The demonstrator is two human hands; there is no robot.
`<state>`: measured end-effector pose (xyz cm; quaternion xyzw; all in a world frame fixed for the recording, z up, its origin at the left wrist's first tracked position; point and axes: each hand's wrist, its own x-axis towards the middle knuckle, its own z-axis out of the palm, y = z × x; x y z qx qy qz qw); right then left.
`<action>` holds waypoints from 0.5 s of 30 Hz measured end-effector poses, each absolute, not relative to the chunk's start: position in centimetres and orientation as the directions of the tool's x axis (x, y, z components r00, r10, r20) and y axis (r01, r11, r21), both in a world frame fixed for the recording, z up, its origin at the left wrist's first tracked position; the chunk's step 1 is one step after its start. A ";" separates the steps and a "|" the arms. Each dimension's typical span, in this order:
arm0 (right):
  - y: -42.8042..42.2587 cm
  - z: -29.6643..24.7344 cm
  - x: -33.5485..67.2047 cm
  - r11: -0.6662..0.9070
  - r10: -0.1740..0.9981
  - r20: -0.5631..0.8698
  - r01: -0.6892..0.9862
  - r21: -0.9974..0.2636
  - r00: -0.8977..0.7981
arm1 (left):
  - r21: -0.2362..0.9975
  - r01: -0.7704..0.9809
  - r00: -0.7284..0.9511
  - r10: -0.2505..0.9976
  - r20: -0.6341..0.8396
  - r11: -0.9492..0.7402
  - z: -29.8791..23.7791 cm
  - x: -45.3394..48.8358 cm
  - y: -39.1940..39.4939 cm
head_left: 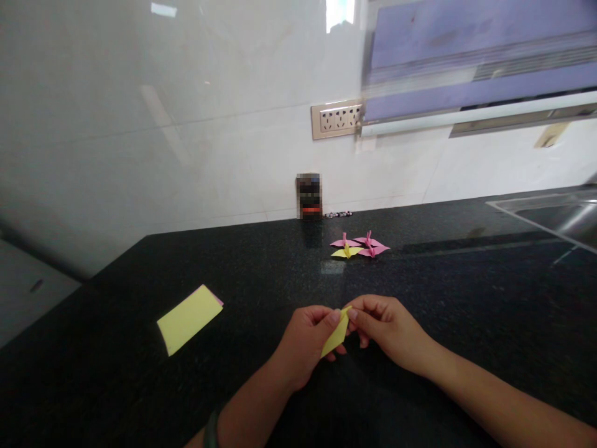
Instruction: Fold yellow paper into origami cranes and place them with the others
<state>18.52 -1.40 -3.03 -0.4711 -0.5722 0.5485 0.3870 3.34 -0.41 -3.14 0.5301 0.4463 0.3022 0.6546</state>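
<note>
A folded piece of yellow paper (336,339), narrow and pointed at the top, is held between both hands above the dark countertop. My left hand (305,342) grips its left side, with the thumb on top and fingertips showing below. The thumb and fingers of my right hand (385,323) pinch its upper tip. Beyond the hands stand several small folded paper cranes: a yellow crane (347,251) in front and pink cranes (374,250) around it. At the left lies a stack of yellow paper (190,320), with a pink edge peeking out beneath.
A black speckled countertop (261,274) runs back to a white tiled wall (209,168). Against the wall stands a small pixelated object (309,196), beside a beaded strand (338,214). A metal sink (559,218) is at the right. Wall sockets (340,117) sit above.
</note>
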 end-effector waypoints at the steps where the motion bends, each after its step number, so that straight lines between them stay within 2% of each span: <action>1: -1.4 -3.0 18.5 -0.047 0.964 -0.075 0.112 -0.993 -0.256 | 0.966 0.095 0.412 0.874 -0.257 0.239 -3.1 3.3 -0.4; 9: -1.4 -2.8 18.4 -0.046 0.962 -0.072 0.105 -0.993 -0.264 | 0.972 0.188 0.358 0.912 -0.201 0.140 -3.0 3.3 -0.5; 15: -1.4 -3.1 18.4 -0.001 0.968 -0.044 0.173 -0.985 -0.246 | 0.960 0.273 0.358 0.920 -0.161 0.061 -3.3 3.4 -0.6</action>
